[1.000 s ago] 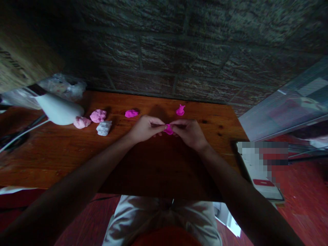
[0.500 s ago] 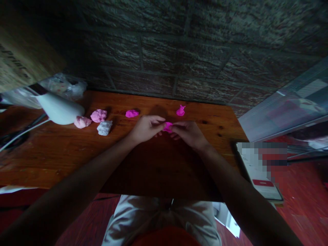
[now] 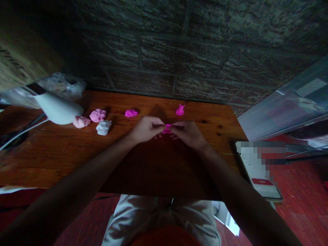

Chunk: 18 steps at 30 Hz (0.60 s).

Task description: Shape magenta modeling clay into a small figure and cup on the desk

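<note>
Between my two hands is a small flattened piece of bright pink modelling clay (image 3: 167,128). My left hand (image 3: 149,129) pinches its left side with thumb and fingers. On the other side, the thumb and fingers of my right hand (image 3: 189,133) grip the right edge. Beyond the hands, a small bright pink clay figure (image 3: 180,110) with little points on top stands on the wooden table (image 3: 77,153). A bright pink clay lump (image 3: 131,113) lies to the left, past my left hand.
Farther left lie a pink lump (image 3: 97,115), a paler pink lump (image 3: 81,121) and a white lump (image 3: 104,127). Beside them is a white rounded device (image 3: 61,109) with a cable, near crumpled clear plastic (image 3: 69,85). A stone-patterned wall (image 3: 159,51) borders the table's back; a tablet-like device (image 3: 263,184) sits at right.
The clay piece between my fingers looks narrower, with less of its face showing. Both hands keep their pinch in nearly the same place. The whole view has shifted very slightly.
</note>
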Tool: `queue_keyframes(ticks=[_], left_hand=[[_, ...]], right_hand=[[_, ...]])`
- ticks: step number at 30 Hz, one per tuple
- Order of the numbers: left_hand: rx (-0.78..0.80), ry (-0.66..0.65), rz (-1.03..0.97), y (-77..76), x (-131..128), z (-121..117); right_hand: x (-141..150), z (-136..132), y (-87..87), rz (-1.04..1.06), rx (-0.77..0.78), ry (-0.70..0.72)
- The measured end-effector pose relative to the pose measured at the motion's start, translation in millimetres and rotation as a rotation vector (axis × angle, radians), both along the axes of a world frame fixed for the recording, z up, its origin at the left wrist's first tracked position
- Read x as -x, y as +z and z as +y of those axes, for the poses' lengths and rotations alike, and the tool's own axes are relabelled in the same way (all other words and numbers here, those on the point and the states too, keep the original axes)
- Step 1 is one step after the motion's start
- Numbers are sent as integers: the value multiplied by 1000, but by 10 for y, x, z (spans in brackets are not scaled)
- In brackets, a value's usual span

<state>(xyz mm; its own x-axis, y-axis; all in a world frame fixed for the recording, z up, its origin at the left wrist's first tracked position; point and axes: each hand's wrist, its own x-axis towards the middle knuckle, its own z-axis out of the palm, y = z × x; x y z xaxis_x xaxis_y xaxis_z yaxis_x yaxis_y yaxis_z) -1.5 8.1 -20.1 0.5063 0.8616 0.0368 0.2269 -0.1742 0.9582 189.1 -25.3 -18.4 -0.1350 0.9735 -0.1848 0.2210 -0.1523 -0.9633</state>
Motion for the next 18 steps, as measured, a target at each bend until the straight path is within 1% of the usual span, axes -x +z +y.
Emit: queue_keyframes(ticks=[3, 12, 18], left_hand=[[20, 3, -8, 6, -2, -5], [-4, 45, -27, -18, -42, -52], [20, 65, -54, -63, -30, -26]], right_hand=[[-32, 11, -21, 13, -45, 21], [-24, 44, -36, 1, -36, -8], [-76, 33, -14, 66, 23, 43]])
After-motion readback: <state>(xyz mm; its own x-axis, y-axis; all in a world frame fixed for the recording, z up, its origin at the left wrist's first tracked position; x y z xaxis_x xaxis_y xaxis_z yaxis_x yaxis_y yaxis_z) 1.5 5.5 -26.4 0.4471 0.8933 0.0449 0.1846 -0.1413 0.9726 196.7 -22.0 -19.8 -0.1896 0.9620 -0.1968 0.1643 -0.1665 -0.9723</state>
